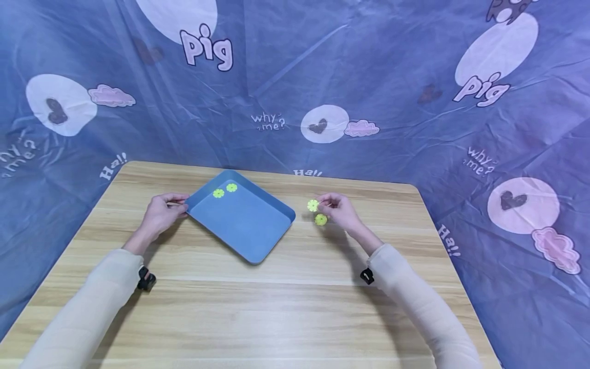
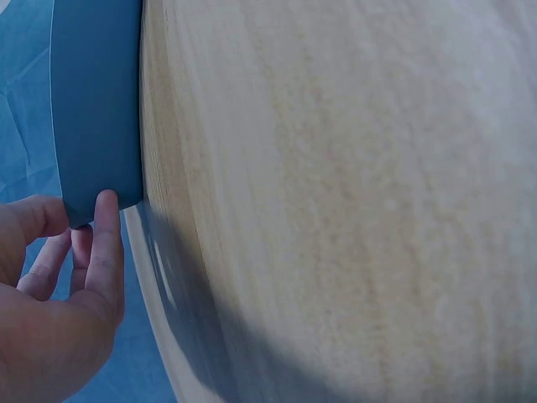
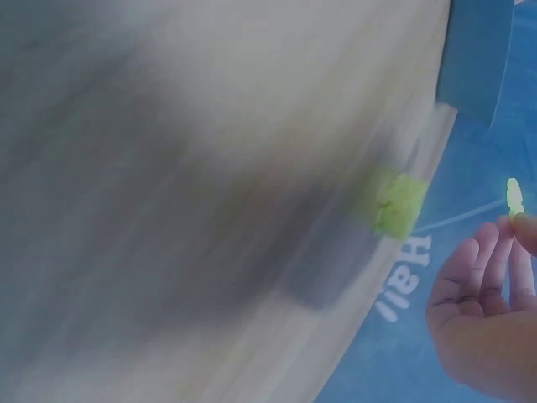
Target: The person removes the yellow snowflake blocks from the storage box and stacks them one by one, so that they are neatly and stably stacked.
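Observation:
A shallow blue tray point(image 1: 239, 223) lies turned at an angle on the table. My left hand point(image 1: 162, 211) pinches its left corner; in the left wrist view the thumb and fingertips meet the tray's wall point(image 2: 96, 101) from either side. Two yellow flower-shaped pieces, one point(image 1: 218, 193) left of the other point(image 1: 232, 187), lie inside near the far corner. Right of the tray, my right hand point(image 1: 340, 211) holds a third yellow flower-shaped piece point(image 1: 313, 205) between thumb and fingertips, seen edge-on point(image 3: 514, 198) in the right wrist view. Another such piece point(image 1: 320, 220) rests on the table just below that hand.
The light wood table point(image 1: 276, 312) ends at the back against a blue printed cloth point(image 1: 272, 92), which also hangs along both sides. Dark wrist cameras show at the left cuff point(image 1: 146, 279) and the right cuff point(image 1: 367, 276).

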### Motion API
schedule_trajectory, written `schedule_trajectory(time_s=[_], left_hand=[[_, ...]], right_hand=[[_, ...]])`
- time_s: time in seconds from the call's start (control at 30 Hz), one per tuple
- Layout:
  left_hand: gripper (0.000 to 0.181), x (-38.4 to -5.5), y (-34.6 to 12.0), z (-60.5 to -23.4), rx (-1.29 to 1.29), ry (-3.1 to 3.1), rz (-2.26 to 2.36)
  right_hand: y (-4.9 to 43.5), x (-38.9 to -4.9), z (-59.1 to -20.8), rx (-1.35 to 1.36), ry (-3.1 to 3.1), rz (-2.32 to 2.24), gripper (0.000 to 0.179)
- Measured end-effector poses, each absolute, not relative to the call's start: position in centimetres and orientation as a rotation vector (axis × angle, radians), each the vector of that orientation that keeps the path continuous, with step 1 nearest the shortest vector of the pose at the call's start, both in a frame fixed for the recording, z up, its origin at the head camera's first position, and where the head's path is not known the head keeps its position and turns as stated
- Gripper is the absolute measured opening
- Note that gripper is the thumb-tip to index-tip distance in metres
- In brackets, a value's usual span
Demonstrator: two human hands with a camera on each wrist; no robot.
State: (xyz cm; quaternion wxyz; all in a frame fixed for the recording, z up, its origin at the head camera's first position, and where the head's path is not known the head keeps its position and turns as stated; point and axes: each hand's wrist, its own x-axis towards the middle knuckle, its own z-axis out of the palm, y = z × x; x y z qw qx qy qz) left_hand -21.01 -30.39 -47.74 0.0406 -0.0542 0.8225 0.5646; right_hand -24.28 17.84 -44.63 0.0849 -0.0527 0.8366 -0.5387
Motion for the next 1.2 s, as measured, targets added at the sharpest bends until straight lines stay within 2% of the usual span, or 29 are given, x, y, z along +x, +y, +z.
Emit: schedule_trajectory(time_s=[0.33,1.2], left_hand=[[0.042,-20.9,-30.3,-47.7,-0.159,2.535,1.714],[0.041,-19.9,-29.7,-47.8,-0.158,2.58,1.705]], right_hand=[[20.1,-24.0,-45.7,-0.047,2.377,-1.67,0.032],[21.2,-23.3,-47.2,0.061,2.354,-1.54,0.035]])
